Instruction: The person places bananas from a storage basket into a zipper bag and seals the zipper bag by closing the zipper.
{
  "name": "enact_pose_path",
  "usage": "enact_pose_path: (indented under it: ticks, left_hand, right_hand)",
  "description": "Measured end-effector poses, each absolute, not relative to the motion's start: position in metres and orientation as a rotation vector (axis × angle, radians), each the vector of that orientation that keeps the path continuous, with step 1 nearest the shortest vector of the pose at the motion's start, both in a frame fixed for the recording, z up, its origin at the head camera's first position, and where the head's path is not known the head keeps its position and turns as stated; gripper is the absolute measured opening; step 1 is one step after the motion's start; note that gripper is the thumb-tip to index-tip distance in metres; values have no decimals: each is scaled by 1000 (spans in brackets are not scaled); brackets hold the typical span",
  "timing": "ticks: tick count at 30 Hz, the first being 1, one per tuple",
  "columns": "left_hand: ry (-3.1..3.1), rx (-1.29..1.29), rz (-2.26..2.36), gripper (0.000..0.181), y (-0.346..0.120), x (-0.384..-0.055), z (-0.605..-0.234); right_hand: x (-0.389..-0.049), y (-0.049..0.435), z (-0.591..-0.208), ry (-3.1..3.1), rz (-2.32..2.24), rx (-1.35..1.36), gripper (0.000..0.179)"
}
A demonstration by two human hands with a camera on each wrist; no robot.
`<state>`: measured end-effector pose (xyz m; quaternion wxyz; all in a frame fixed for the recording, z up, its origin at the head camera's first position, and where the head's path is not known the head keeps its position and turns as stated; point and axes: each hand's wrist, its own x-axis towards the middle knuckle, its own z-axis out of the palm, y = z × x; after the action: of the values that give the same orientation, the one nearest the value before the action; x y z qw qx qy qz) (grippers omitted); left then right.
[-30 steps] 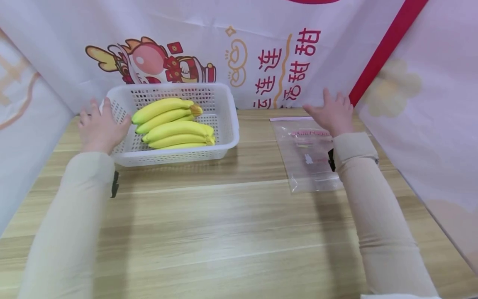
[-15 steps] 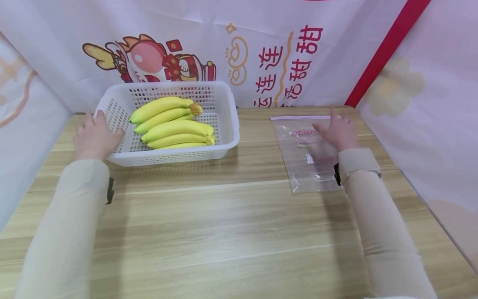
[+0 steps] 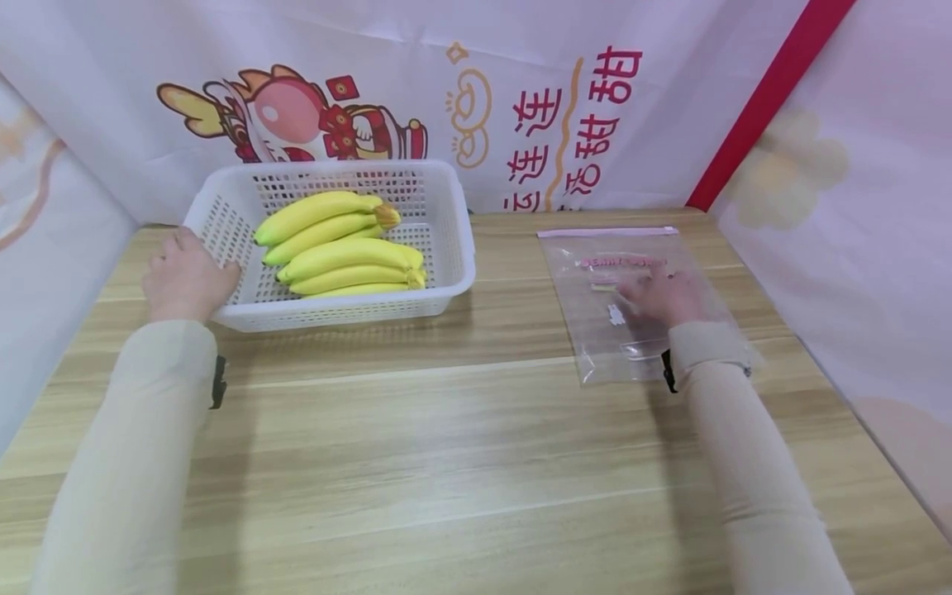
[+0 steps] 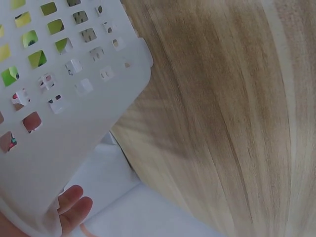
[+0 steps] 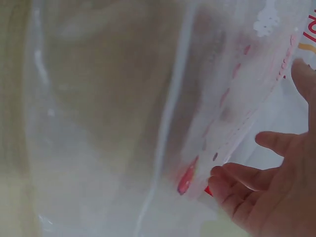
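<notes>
My left hand [image 3: 186, 277] grips the left end of a white plastic basket [image 3: 349, 310], and its fingertips [image 4: 78, 213] curl under the rim in the left wrist view. Two bunches of yellow bananas [image 3: 320, 219] with greenish tips lie inside the basket. On the right, my right hand [image 3: 664, 297] hovers over or touches a clear zip bag [image 3: 595, 339] with a pink zip edge and pink lettering. Its fingers are loosely bent and pinch nothing in the right wrist view. Whether they touch the film I cannot tell.
A wood-grain table [image 3: 446, 446] carries everything. White printed cloth [image 3: 491, 49] hangs behind it and along both sides, with a red strip [image 3: 766, 107] at the back right corner. The basket stands close to the back cloth.
My left hand has come down onto the basket's left end and taken hold of it. My right hand has lowered towards me, from beyond the bag's zip edge to over its middle.
</notes>
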<state>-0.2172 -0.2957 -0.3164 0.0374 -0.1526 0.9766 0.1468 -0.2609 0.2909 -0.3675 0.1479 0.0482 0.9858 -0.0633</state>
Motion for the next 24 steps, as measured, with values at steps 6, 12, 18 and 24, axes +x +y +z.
enact_pose_path:
  ticks: [6,12,18,24]
  left_hand:
    - [3004,-466,428,85,-295,-216,-316]
    - [3002,-471,425,85,-297,-218,-318]
    - [2993,-478,428,86,-298,-220,-320]
    - [2997,-470,415,85,-298,-220,-320]
  right_hand:
    - [-258,291,-374,2761,-247,83,84]
    - [-255,291,-380,2730,-317,123,89]
    - [-253,289,-380,2702,-320,141,91]
    - [-255,290,-382,2667,-309,147,93]
